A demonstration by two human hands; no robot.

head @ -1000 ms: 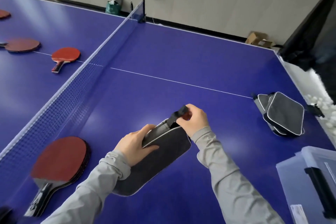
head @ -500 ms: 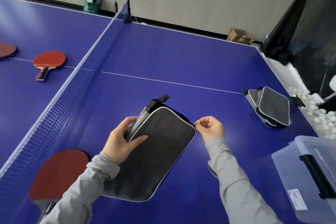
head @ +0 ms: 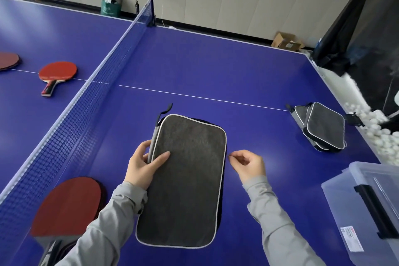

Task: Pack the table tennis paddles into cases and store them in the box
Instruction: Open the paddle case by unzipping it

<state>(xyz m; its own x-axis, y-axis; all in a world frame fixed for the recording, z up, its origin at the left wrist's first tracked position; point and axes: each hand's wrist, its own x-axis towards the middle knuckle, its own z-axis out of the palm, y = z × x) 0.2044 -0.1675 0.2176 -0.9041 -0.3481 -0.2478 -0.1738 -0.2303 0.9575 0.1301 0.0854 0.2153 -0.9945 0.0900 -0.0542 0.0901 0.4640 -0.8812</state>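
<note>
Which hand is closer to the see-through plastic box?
Right. The right hand is beside the case's right edge, on the box's side; the left hand grips the case's far left edge.

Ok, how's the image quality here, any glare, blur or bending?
Head view: soft pale glare patches on the blue table; wide-angle bending curves the net and table edges; the near paddle stack is blurred at bottom left; the grey case is sharp.

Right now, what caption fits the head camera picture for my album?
Left hand holds a grey paddle case on the blue table while right hand pinches at its edge.
</note>
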